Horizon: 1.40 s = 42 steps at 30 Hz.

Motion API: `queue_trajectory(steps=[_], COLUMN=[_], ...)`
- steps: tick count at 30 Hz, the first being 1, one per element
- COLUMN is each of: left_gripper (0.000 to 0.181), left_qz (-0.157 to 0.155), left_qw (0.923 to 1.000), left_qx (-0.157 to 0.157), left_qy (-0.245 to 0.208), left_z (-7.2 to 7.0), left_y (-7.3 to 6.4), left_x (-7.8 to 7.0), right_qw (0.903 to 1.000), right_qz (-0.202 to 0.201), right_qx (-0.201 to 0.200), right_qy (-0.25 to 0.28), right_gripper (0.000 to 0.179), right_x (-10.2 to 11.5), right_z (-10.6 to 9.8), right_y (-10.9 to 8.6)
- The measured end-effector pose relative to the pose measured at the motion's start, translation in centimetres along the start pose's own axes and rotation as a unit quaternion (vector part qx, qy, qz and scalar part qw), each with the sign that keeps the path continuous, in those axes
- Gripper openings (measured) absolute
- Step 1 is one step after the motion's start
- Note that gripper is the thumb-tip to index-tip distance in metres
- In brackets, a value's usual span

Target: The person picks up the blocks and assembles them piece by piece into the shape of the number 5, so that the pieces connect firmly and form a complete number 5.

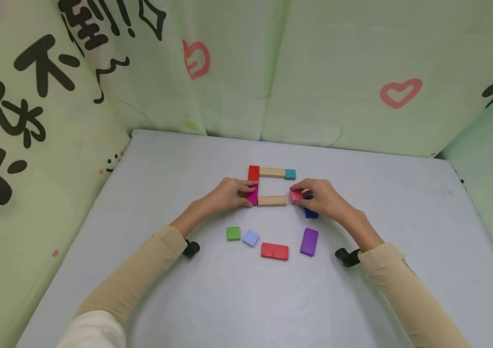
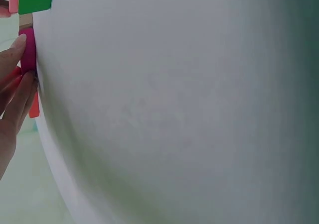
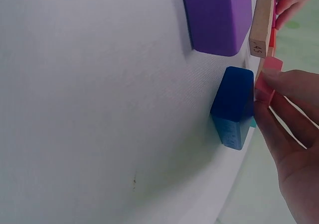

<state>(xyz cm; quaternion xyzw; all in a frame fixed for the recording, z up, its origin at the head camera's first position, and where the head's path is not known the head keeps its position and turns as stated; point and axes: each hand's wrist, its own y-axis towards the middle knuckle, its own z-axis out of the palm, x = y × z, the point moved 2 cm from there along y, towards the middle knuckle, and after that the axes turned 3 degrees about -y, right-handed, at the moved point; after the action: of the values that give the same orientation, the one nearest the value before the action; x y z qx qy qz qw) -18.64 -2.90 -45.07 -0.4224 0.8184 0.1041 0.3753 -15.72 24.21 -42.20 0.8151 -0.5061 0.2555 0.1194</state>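
My left hand (image 1: pixel 231 193) holds the magenta block (image 1: pixel 252 197) with thumb and fingers at its left side. A red block (image 1: pixel 253 172) continues the line beyond it. A wooden block (image 1: pixel 272 172) and a teal block (image 1: pixel 290 174) extend right from the far end, and another wooden block (image 1: pixel 272 201) extends right from the near end. Between thumb and fingertips, my right hand (image 1: pixel 322 197) pinches a pink block (image 3: pixel 268 82), just right of the nearer wooden block. Under that hand lies a dark blue block (image 3: pixel 234 97), partly hidden in the head view.
Nearer on the table (image 1: pixel 194 299) lie a green block (image 1: pixel 233 233), a light blue block (image 1: pixel 251 238), a second red block (image 1: pixel 275 251) and a purple block (image 1: pixel 309 241). A printed curtain (image 1: pixel 316 72) hangs along the table's back and sides.
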Motion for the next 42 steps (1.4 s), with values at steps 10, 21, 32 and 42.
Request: queue_trajectory(steps=[10, 21, 32, 42], left_gripper=[0.054, 0.054, 0.053, 0.053], left_qz=[0.004, 0.010, 0.011, 0.016], left_qw=[1.0000, 0.9999, 0.9998, 0.9998], left_qx=[-0.005, 0.000, 0.003, 0.002], left_qy=[0.008, 0.008, 0.015, 0.013], left_z=[0.0, -0.1, -0.1, -0.1], left_y=[0.0, 0.0, 0.0, -0.1], left_x=[0.0, -0.1, 0.0, -0.3], right_qw=[0.9998, 0.9981, 0.9970, 0.9976], right_qz=[-0.013, -0.034, -0.051, -0.034], right_qx=[0.008, 0.017, 0.020, 0.016], right_qy=[-0.016, -0.048, -0.054, -0.057], right_gripper=[0.034, 0.036, 0.033, 0.030], right_x=[0.2, 0.8, 0.8, 0.9], right_z=[0.3, 0.8, 0.9, 1.0], right_y=[0.0, 0.4, 0.4, 0.2])
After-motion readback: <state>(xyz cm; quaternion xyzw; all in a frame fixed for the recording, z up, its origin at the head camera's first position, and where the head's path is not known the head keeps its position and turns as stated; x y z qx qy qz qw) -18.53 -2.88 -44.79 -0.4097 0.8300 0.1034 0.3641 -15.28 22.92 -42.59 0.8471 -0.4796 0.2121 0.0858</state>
